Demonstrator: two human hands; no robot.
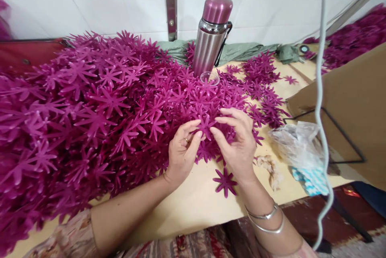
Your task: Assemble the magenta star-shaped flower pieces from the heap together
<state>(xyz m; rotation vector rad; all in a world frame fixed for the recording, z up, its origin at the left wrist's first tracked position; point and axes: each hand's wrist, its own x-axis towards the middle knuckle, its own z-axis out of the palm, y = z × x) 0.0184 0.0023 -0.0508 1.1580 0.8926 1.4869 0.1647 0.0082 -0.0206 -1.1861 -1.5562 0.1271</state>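
A big heap of purple plastic flower pieces (90, 101) covers the left and middle of a pale tabletop (193, 201). At the heap's near edge both hands pinch one purple flower piece (206, 125) between them. My left hand (182, 149), with a ring on it, grips the piece from the left with thumb and fingers closed. My right hand (237, 141) pinches it from the right; two bangles circle that wrist. One loose flower piece (225, 181) lies flat on the table just below my hands.
A steel flask with a purple cap (211, 35) stands behind the heap by the white wall. A crumpled clear plastic bag (298, 145) and a cardboard box (352, 105) are at the right. A grey cord (320, 101) hangs down in front. More flower pieces (356, 37) lie far right.
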